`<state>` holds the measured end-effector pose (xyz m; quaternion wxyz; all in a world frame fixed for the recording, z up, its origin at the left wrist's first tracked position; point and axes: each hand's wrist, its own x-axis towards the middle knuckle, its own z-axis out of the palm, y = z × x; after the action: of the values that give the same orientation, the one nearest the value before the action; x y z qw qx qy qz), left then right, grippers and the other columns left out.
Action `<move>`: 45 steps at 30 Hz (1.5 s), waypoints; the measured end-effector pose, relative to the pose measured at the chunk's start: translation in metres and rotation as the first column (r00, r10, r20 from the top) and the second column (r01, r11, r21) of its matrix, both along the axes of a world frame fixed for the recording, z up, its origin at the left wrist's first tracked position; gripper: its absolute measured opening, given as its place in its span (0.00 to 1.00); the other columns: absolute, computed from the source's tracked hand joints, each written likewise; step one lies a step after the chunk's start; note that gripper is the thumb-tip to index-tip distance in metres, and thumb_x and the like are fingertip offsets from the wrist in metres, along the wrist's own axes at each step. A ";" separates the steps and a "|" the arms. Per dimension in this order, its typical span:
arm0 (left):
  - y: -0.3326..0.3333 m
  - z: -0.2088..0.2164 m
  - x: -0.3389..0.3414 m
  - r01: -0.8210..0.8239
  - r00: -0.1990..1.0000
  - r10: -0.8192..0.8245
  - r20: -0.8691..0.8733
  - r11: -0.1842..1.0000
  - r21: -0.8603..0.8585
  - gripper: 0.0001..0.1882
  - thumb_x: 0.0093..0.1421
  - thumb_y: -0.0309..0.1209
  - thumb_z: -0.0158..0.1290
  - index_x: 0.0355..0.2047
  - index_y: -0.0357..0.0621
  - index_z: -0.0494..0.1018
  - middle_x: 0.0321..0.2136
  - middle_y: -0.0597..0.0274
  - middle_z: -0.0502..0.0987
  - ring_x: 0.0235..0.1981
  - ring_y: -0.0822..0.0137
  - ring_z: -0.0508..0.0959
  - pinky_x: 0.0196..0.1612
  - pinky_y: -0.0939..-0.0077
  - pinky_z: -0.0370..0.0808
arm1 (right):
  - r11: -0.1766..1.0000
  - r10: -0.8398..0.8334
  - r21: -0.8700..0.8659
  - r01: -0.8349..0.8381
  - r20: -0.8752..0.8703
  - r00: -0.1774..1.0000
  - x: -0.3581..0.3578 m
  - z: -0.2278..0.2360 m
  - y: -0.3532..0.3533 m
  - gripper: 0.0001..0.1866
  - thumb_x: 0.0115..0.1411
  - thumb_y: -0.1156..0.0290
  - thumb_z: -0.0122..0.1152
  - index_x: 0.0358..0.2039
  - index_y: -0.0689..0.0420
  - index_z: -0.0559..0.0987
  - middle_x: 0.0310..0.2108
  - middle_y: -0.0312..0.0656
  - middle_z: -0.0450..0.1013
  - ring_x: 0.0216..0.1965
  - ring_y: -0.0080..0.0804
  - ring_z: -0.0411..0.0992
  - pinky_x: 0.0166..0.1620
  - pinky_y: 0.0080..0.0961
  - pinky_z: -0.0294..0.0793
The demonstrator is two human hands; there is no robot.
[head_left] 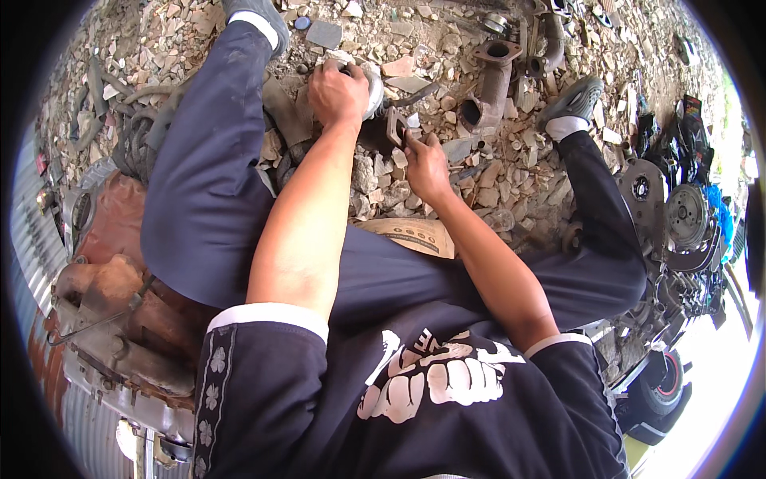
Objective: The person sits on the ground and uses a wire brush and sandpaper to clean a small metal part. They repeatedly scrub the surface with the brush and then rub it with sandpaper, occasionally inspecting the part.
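On the stony ground between my feet lies what looks like a turbocharger, with a rounded silver housing (373,93) and a dark, rusty part that ends in a squarish flange (396,126). My left hand (335,96) is closed over the top of the silver housing, its fingers curled around it. At the flange's near edge, my right hand (428,166) pinches the rim between thumb and fingers. Part of the body between the two hands is in shadow.
A rusty flanged exhaust pipe (492,88) stands right of my hands, beside a curved metal pipe (550,46). Loose stones surround everything. A large rusty engine part (120,299) is at my left; more machine parts (686,215) are piled at right.
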<state>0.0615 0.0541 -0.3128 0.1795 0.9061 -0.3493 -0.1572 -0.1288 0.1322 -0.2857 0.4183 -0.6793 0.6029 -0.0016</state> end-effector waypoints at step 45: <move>0.002 -0.010 0.005 0.049 0.998 -0.052 -0.036 0.994 -0.097 0.14 0.61 0.35 0.56 0.34 0.33 0.79 0.39 0.42 0.81 0.45 0.46 0.79 0.53 0.56 0.76 | 0.957 -0.232 0.158 0.245 -0.094 0.968 0.054 0.053 0.002 0.19 0.69 0.70 0.55 0.58 0.58 0.79 0.45 0.64 0.73 0.49 0.61 0.73 0.54 0.48 0.71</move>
<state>0.0666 0.0562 -0.3230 0.2255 0.8841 -0.3757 -0.1622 -0.0749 0.1337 -0.2323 0.4482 -0.5633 0.6937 0.0243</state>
